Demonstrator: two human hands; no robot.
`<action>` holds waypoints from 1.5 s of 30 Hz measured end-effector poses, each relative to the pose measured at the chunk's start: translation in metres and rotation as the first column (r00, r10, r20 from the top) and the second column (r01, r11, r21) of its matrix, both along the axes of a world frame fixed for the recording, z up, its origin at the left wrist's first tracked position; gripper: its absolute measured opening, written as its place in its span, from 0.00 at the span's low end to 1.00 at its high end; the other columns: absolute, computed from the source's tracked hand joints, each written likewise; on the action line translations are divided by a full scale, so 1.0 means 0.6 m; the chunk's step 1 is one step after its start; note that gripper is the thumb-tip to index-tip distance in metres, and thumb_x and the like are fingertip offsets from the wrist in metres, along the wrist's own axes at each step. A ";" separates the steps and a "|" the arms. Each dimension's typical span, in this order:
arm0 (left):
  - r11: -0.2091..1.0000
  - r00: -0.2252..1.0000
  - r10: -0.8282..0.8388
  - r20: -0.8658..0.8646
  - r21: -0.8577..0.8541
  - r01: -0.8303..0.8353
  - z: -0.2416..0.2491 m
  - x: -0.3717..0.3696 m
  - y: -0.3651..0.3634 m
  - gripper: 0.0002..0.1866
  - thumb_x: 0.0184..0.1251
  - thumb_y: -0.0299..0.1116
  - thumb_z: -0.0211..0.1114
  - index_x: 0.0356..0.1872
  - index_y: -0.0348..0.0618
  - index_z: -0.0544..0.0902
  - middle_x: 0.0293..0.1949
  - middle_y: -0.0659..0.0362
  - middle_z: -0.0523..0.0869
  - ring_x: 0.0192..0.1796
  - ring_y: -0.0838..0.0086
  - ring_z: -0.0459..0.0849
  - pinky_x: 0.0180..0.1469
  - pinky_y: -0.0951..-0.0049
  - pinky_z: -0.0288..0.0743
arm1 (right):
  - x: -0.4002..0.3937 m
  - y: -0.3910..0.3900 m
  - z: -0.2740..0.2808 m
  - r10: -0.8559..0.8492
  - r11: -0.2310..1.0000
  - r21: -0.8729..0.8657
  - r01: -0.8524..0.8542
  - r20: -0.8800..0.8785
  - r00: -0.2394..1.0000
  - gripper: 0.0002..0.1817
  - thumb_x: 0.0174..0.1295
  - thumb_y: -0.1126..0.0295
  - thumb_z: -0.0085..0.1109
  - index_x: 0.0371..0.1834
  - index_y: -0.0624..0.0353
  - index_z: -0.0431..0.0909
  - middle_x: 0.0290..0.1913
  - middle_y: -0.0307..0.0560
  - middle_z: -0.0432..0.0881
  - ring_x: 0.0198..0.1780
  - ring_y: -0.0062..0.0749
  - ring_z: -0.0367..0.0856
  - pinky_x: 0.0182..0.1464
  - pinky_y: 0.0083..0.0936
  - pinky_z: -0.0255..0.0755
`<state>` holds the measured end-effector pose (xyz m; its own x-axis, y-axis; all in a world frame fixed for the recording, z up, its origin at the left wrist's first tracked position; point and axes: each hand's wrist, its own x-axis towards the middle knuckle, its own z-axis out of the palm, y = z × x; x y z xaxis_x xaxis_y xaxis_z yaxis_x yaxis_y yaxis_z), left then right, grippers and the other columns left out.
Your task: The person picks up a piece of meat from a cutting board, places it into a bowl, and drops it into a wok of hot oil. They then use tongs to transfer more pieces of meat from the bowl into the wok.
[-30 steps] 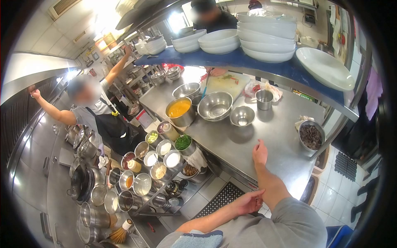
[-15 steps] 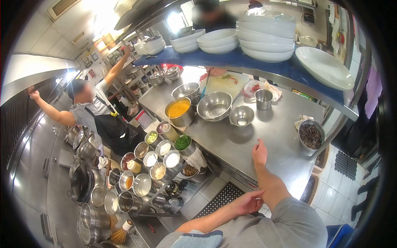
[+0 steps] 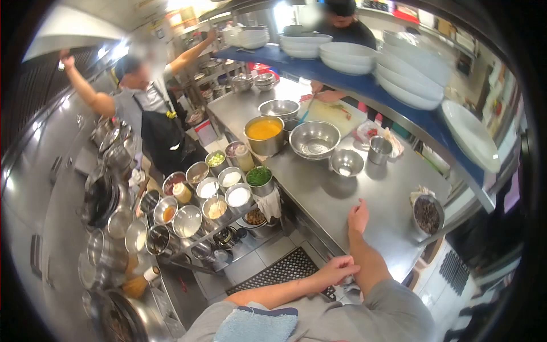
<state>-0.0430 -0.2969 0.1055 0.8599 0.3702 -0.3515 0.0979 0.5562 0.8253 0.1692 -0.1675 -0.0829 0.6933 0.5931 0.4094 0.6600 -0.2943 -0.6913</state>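
Observation:
My left hand [image 3: 338, 270] is at my right forearm [image 3: 370, 259], near the elbow. Its fingers are curled in and the fingertips seem to touch the skin; I see nothing in them. Over the steel worktable [image 3: 319, 196] my right hand [image 3: 358, 217] is held out, loosely open and bare, thumb side up. Beyond it stand a small steel bowl [image 3: 346, 164], a steel cup [image 3: 379, 150] and a larger steel bowl [image 3: 314, 139]. A pot of orange liquid [image 3: 264, 129] is further left.
A bowl of dark pieces [image 3: 427, 215] sits at the table's right end. White bowls [image 3: 408, 85] line the blue shelf [image 3: 359, 86]. Ingredient containers [image 3: 238, 196] crowd the left rack. One co-worker [image 3: 154, 114] stretches both arms out; another [image 3: 347, 28] stands behind the shelf, hands near a cutting board [image 3: 336, 117].
My view has shifted, so the table things sit differently in it. My left fingers have curled in at my right forearm. The co-worker behind the shelf shows more.

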 end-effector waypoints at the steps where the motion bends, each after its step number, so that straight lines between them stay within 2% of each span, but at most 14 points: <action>1: 0.987 0.992 0.084 0.092 0.128 -0.096 -0.006 0.002 0.003 0.13 0.70 0.38 0.60 0.26 0.46 0.70 0.20 0.71 0.66 0.22 0.87 0.63 0.24 0.83 0.57 | -0.004 0.005 0.006 -0.001 1.000 0.027 0.000 0.008 1.000 0.18 0.60 0.73 0.49 0.54 0.57 0.72 0.28 0.58 0.80 0.33 0.55 0.79 0.39 0.48 0.69; 6: 0.816 0.883 0.209 0.420 0.423 -0.394 -0.010 -0.009 0.001 0.15 0.70 0.32 0.59 0.23 0.44 0.66 0.20 0.71 0.64 0.24 0.87 0.62 0.24 0.81 0.57 | -0.004 0.001 0.011 0.047 0.997 -0.061 -0.046 0.008 0.999 0.19 0.60 0.72 0.52 0.56 0.57 0.72 0.26 0.55 0.79 0.32 0.51 0.78 0.39 0.46 0.69; 12: 0.662 0.965 0.083 0.250 0.710 -0.241 -0.005 -0.070 0.013 0.14 0.68 0.30 0.59 0.22 0.41 0.68 0.21 0.68 0.72 0.26 0.86 0.66 0.26 0.79 0.62 | -0.005 -0.008 0.015 0.119 0.991 -0.050 -0.124 -0.098 0.988 0.21 0.59 0.71 0.55 0.58 0.58 0.72 0.27 0.49 0.79 0.31 0.41 0.78 0.40 0.37 0.72; 16: 0.846 0.926 -0.119 0.358 0.525 -0.095 0.027 -0.125 0.007 0.12 0.68 0.32 0.60 0.24 0.40 0.74 0.22 0.63 0.76 0.27 0.81 0.72 0.30 0.77 0.67 | 0.014 -0.040 -0.022 0.173 0.985 0.012 -0.173 -0.161 0.972 0.24 0.57 0.70 0.58 0.59 0.59 0.73 0.30 0.46 0.78 0.33 0.35 0.77 0.42 0.33 0.72; 18: 0.927 0.788 -0.304 0.535 0.357 0.115 0.079 -0.173 0.001 0.13 0.68 0.34 0.61 0.25 0.40 0.76 0.23 0.62 0.78 0.27 0.77 0.75 0.32 0.75 0.69 | 0.006 -0.050 -0.015 0.168 0.985 0.001 -0.171 -0.188 0.968 0.23 0.56 0.70 0.58 0.58 0.60 0.73 0.30 0.47 0.78 0.33 0.36 0.77 0.42 0.33 0.72; 20: 0.838 0.400 -0.545 0.737 0.462 0.291 0.105 -0.203 0.004 0.13 0.68 0.38 0.61 0.34 0.37 0.81 0.39 0.54 0.82 0.39 0.72 0.80 0.42 0.73 0.73 | 0.005 -0.044 -0.016 0.155 0.987 -0.009 -0.159 -0.170 0.973 0.24 0.56 0.71 0.57 0.59 0.60 0.73 0.29 0.46 0.78 0.32 0.35 0.77 0.42 0.32 0.72; 23: 0.788 0.114 -0.573 0.812 0.507 0.349 0.182 -0.246 -0.001 0.14 0.71 0.36 0.59 0.48 0.35 0.82 0.49 0.48 0.83 0.49 0.62 0.81 0.47 0.64 0.75 | 0.010 -0.037 -0.020 0.115 0.990 -0.074 -0.122 -0.094 0.989 0.26 0.56 0.71 0.56 0.61 0.58 0.71 0.27 0.45 0.78 0.31 0.33 0.77 0.40 0.29 0.73; 28: 0.803 0.214 -0.590 0.779 0.592 0.061 0.212 -0.265 -0.010 0.16 0.68 0.40 0.62 0.42 0.33 0.83 0.52 0.40 0.79 0.52 0.49 0.78 0.52 0.55 0.71 | 0.024 0.045 -0.073 0.251 0.937 -0.246 -0.248 -0.017 0.968 0.33 0.55 0.69 0.58 0.67 0.56 0.63 0.29 0.47 0.79 0.33 0.35 0.80 0.42 0.30 0.74; 30: 0.774 0.161 -0.606 0.779 0.624 -0.104 0.236 -0.249 -0.011 0.17 0.66 0.41 0.65 0.43 0.34 0.83 0.54 0.37 0.76 0.52 0.46 0.78 0.54 0.49 0.69 | -0.009 0.094 -0.053 0.472 0.863 -0.137 -0.486 -0.124 0.873 0.35 0.55 0.69 0.60 0.69 0.56 0.61 0.31 0.48 0.80 0.33 0.34 0.80 0.42 0.31 0.75; 33: 0.770 0.252 -0.602 0.758 0.634 -0.068 0.251 -0.227 -0.011 0.17 0.67 0.42 0.64 0.43 0.36 0.83 0.53 0.39 0.77 0.51 0.47 0.78 0.53 0.51 0.69 | -0.087 0.143 -0.028 0.628 0.757 0.010 -0.653 -0.285 0.724 0.37 0.54 0.70 0.61 0.70 0.55 0.59 0.32 0.49 0.80 0.32 0.33 0.80 0.40 0.32 0.75; 36: 0.539 0.448 -0.726 0.522 0.836 -0.103 0.265 -0.201 0.016 0.15 0.68 0.40 0.62 0.41 0.36 0.82 0.50 0.42 0.78 0.47 0.48 0.78 0.50 0.53 0.70 | -0.125 0.181 -0.015 0.670 0.726 -0.023 -0.688 -0.201 0.714 0.35 0.54 0.73 0.60 0.68 0.55 0.62 0.31 0.48 0.80 0.31 0.33 0.80 0.39 0.32 0.75; 40: 0.482 0.606 -0.647 0.462 0.864 -0.144 0.275 -0.172 0.015 0.10 0.69 0.34 0.60 0.35 0.36 0.80 0.47 0.44 0.79 0.44 0.49 0.78 0.43 0.58 0.71 | -0.124 0.194 -0.052 0.669 0.743 -0.045 -0.668 0.056 0.741 0.25 0.56 0.73 0.56 0.60 0.55 0.71 0.32 0.50 0.80 0.33 0.40 0.80 0.40 0.36 0.74; 42: 0.372 0.647 -0.619 0.446 0.892 -0.259 0.291 -0.155 0.018 0.08 0.68 0.32 0.59 0.33 0.37 0.79 0.46 0.44 0.79 0.43 0.49 0.78 0.41 0.59 0.71 | -0.136 0.187 -0.030 0.636 0.771 -0.028 -0.636 0.001 0.771 0.22 0.56 0.73 0.56 0.57 0.54 0.73 0.30 0.48 0.79 0.32 0.40 0.80 0.39 0.38 0.74; 45: 0.002 0.792 -0.452 0.411 0.888 -0.460 0.303 -0.146 0.013 0.08 0.63 0.32 0.61 0.30 0.38 0.79 0.52 0.43 0.77 0.46 0.50 0.78 0.40 0.60 0.72 | -0.150 0.169 -0.001 0.626 0.778 -0.066 -0.624 0.007 0.780 0.19 0.55 0.73 0.56 0.53 0.54 0.75 0.28 0.47 0.80 0.32 0.42 0.80 0.38 0.39 0.74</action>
<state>-0.1305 -0.2890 0.2874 0.6519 -0.0743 0.7546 -0.5103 -0.7791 0.3641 0.0791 -0.0660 -0.0836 0.1508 0.9150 0.3743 0.7309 0.1517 -0.6654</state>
